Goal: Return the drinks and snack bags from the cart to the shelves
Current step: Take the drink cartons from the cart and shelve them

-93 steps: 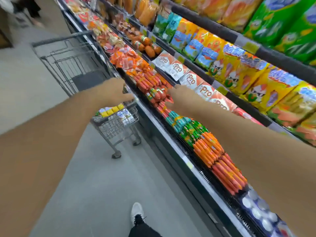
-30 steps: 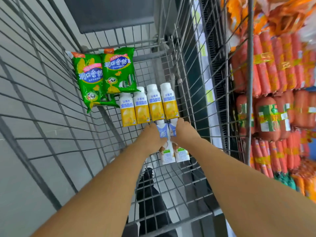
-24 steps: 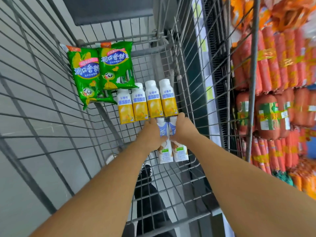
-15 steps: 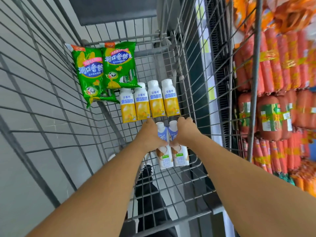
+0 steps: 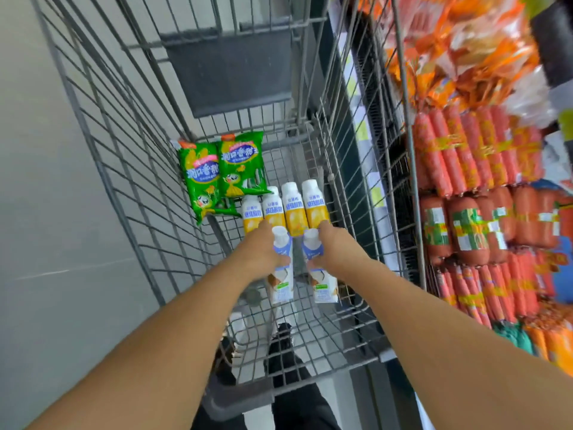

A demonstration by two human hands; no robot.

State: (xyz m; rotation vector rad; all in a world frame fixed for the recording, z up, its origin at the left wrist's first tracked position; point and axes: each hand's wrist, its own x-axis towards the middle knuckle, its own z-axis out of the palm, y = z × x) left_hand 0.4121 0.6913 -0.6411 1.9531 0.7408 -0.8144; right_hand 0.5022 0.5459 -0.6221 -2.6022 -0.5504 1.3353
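Both arms reach down into a grey wire cart [image 5: 130,169]. My left hand [image 5: 263,252] grips a white and blue drink bottle [image 5: 282,274], and my right hand [image 5: 333,246] grips a second one [image 5: 321,280]. Both bottles are raised off the cart floor and held apart from each other. Beyond them several yellow drink bottles [image 5: 294,209] lie in a row on the cart floor. Two green snack bags [image 5: 217,175] lie at the far left corner of the cart.
To the right of the cart a shelf [image 5: 483,218] is packed with red and orange sausage packs, and orange bags [image 5: 449,48] lie higher up. The cart's folded grey child seat [image 5: 232,69] stands at the far end. Grey floor [image 5: 46,243] stretches to the left.
Both hands have lifted the two white and blue bottles off the cart floor and drawn them apart. The view has pulled back and up from the cart.
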